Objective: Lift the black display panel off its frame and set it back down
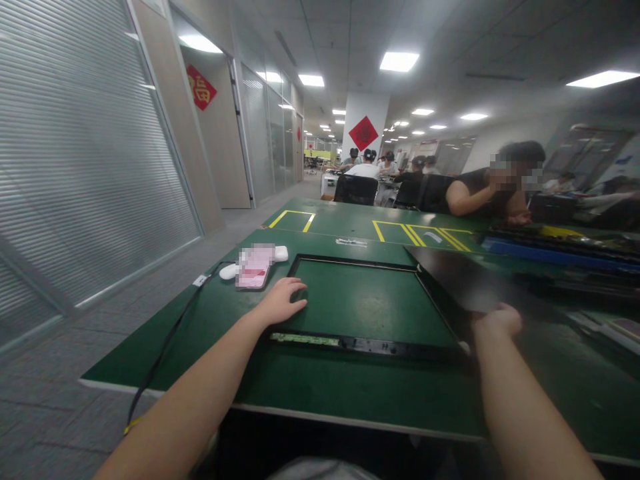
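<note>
With the clock centred on the work area and twelve pointing away from the wearer, a large dark-green table with a pale edge (375, 387) fills most of the foreground. At two o'clock, across it, a co-worker in a dark short-sleeved top (475, 197) leans on the far side, one hand raised. In the middle lies a thin black rectangular frame (390, 345), flat on the green surface, which shows through its opening. At three o'clock a dark, flat, sheet-like panel (450, 277) is tilted along the frame's side, its far corner close to the frame's far corner. Between two and three o'clock stands a long blue piece (555, 255) with dark items on it. A black cable (171, 338) hangs over the table's edge between eight and nine.

The left hand (281, 302) is at nine o'clock, palm down over the frame's side, fingers loosely spread, thumb apart. The right hand (503, 321), just past three, is closed on the panel; blur hides the individual fingers. Between nine and ten lies a pink-faced flat phone (254, 277). A pale green strip (305, 339) runs along the frame's near bar, around seven.
</note>
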`<state>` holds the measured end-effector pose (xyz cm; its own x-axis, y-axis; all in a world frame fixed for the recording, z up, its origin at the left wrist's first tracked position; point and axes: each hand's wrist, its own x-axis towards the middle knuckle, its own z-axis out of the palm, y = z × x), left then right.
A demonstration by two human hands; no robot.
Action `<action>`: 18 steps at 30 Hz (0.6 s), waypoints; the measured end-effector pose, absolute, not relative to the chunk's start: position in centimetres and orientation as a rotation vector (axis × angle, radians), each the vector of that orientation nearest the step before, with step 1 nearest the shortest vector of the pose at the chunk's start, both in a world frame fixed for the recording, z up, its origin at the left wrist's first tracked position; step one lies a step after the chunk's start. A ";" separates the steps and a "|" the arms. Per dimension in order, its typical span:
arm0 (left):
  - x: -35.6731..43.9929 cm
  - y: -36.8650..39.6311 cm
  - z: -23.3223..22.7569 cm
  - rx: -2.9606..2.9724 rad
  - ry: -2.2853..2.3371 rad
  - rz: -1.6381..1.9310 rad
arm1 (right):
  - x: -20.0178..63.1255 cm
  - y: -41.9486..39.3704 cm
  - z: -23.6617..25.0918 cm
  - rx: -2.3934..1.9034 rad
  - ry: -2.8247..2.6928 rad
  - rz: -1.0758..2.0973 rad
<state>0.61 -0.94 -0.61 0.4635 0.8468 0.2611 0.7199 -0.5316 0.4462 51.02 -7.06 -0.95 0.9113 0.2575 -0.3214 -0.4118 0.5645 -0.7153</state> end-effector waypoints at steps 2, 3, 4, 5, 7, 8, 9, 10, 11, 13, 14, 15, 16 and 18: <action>0.6 -0.9 -0.6 2.447 1.341 0.668 | 51.1 -6.9 -1.3 -0.907 0.270 0.359; 0.6 -0.9 -0.7 2.448 1.342 0.672 | 51.1 -6.8 -1.5 -0.912 0.292 0.353; 0.6 -0.9 -0.7 2.452 1.344 0.674 | 51.1 -6.7 -1.6 -0.915 0.309 0.348; 0.6 -0.9 -0.7 2.459 1.347 0.672 | 51.0 -6.6 -1.7 -0.917 0.320 0.340; 0.7 -0.9 -0.7 2.476 1.354 0.648 | 50.9 -6.5 -1.8 -0.918 0.333 0.324; 0.7 -1.0 -0.7 2.484 1.358 0.630 | 50.9 -6.4 -1.9 -0.917 0.336 0.320; 0.8 -1.0 -0.7 2.491 1.363 0.611 | 50.9 -6.3 -1.9 -0.914 0.337 0.320; 0.8 -1.1 -0.7 2.499 1.372 0.592 | 50.9 -6.3 -1.9 -0.910 0.339 0.321; 0.9 -1.1 -0.7 2.506 1.383 0.576 | 51.0 -6.2 -2.0 -0.906 0.341 0.322; 1.0 -1.2 -0.7 2.519 1.406 0.558 | 51.3 -6.0 -2.1 -0.899 0.343 0.335; 1.1 -1.3 -0.6 2.522 1.416 0.557 | 51.5 -5.8 -2.2 -0.892 0.338 0.343; 1.2 -1.3 -0.6 2.522 1.422 0.558 | 51.8 -5.7 -2.3 -0.885 0.330 0.350; 1.2 -1.4 -0.6 2.520 1.427 0.558 | 52.0 -5.6 -2.4 -0.872 0.314 0.350; 1.4 -1.5 -0.4 2.519 1.439 0.551 | 52.3 -5.4 -2.7 -0.856 0.284 0.352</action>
